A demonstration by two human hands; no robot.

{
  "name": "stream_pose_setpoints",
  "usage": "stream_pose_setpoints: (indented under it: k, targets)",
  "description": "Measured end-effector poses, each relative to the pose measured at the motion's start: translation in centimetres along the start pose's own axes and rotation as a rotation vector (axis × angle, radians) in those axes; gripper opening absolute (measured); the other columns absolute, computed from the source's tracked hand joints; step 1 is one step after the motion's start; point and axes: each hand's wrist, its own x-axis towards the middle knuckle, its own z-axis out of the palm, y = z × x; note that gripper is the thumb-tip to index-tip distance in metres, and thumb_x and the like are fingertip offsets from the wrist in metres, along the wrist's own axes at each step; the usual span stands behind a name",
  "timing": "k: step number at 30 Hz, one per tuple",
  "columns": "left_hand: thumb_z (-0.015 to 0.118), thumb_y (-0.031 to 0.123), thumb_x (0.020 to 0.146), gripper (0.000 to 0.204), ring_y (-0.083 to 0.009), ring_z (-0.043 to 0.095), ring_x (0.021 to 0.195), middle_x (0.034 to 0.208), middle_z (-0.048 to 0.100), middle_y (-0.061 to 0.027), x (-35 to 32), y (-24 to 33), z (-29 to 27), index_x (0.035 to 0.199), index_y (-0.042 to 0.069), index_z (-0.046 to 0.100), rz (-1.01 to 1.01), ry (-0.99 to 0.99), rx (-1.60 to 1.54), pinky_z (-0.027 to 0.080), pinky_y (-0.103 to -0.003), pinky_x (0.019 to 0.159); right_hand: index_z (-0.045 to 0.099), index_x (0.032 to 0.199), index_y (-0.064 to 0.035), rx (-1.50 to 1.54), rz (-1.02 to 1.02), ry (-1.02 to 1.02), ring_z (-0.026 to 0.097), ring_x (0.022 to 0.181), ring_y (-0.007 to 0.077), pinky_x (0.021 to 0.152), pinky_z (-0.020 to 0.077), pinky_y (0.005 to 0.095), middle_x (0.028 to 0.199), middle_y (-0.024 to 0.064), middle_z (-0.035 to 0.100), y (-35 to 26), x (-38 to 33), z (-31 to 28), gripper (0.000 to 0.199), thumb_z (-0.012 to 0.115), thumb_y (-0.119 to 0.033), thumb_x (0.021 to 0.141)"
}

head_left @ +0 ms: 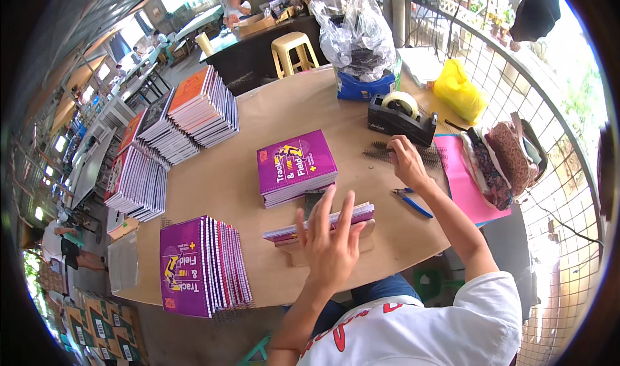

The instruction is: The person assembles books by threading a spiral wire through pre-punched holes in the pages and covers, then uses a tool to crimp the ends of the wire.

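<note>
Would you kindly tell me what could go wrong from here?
The purple booklet propped in the wooden holder might tip if the spread left hand in front bumps it. The dark binding coils lie bunched by the right hand and could snag together. The lower-left booklet stack sits near the brown table's edge and might slide off if nudged.

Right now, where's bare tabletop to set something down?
Brown tabletop is bare between the centre purple-covered book stack and the orange-covered book stack at far left; also beyond the centre stack, short of the clear plastic bag. Crowded: the right side, with black tape dispenser, dark wire coils and right hand.
</note>
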Motion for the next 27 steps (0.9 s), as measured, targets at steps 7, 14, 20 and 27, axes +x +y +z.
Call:
stream_pose_setpoints:
  k: [7,14,20,27]
  targets:
    - [0.075,0.042,0.087,0.033,-0.0225,0.063,0.094,0.092,0.069,-0.0015,1.7,1.0,3.9,0.099,0.012,0.071,0.010,-0.004,0.033,0.040,-0.042,0.088,0.068,0.118,-0.0054,0.135,-0.166,-0.231,0.061,0.082,0.0333,0.070,0.0513,0.0439,0.091,0.0127,0.059,-5.8,1.9,-6.7,0.035,0.067,0.005,0.085]
    - [0.073,0.041,0.088,0.050,-0.0226,0.063,0.096,0.114,0.069,-0.0042,2.4,1.5,2.9,0.129,0.014,0.064,-0.041,-0.053,0.033,0.040,-0.046,0.090,0.075,0.119,-0.0108,0.411,0.044,-0.395,0.066,0.079,0.0303,0.069,0.0527,0.0420,0.085,0.0117,0.068,-10.6,1.0,-9.2,0.031,0.071,-0.004,0.089]
    - [0.074,0.022,0.089,0.023,-0.0231,0.065,0.088,0.100,0.071,-0.0017,1.4,-0.7,1.6,0.111,0.014,0.071,-0.012,-0.119,-0.173,0.043,-0.041,0.086,0.078,0.112,-0.0100,0.491,-0.008,-0.319,0.067,0.075,0.0271,0.069,0.0539,0.0390,0.089,0.0112,0.073,-11.4,1.2,-9.4,0.029,0.072,0.002,0.086]
    - [0.077,0.018,0.086,0.017,-0.0223,0.066,0.084,0.092,0.069,-0.0010,1.2,-0.6,2.0,0.102,0.013,0.071,-0.021,-0.071,-0.144,0.045,-0.037,0.079,0.078,0.105,-0.0102,0.599,0.088,-0.403,0.068,0.085,0.0262,0.074,0.0534,0.0401,0.088,0.0081,0.072,-12.4,1.3,-9.2,0.020,0.076,-0.006,0.086]
